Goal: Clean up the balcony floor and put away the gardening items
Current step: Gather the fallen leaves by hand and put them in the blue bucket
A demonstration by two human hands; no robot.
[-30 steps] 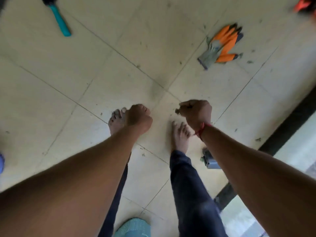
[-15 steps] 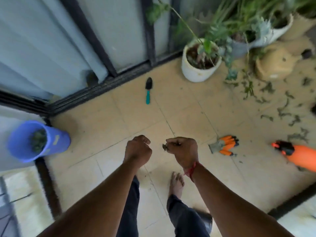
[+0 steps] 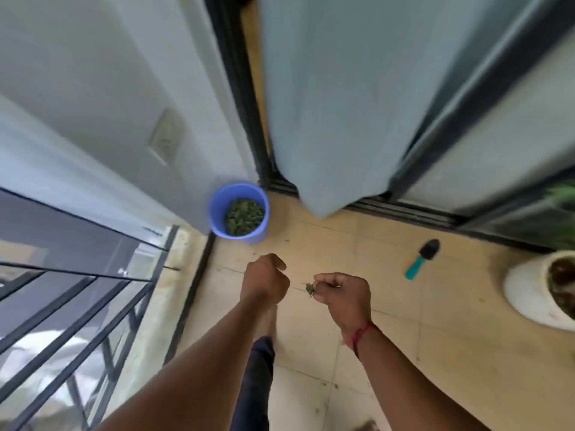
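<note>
While the right hand pinches a small clump of leaf scraps between thumb and fingertips, loose bits poke out toward the left hand, which is curled into a fist; whether that fist encloses more debris I cannot tell. Both hands hang over the tiled floor, short of the blue bucket in the corner, which is part-filled with green clippings. A weak pinch or an early release would likely drop scraps onto the tiles, and anything tossed wide could slip through the railing beside the bucket. The trowel lies on the floor, not yet put away.
</note>
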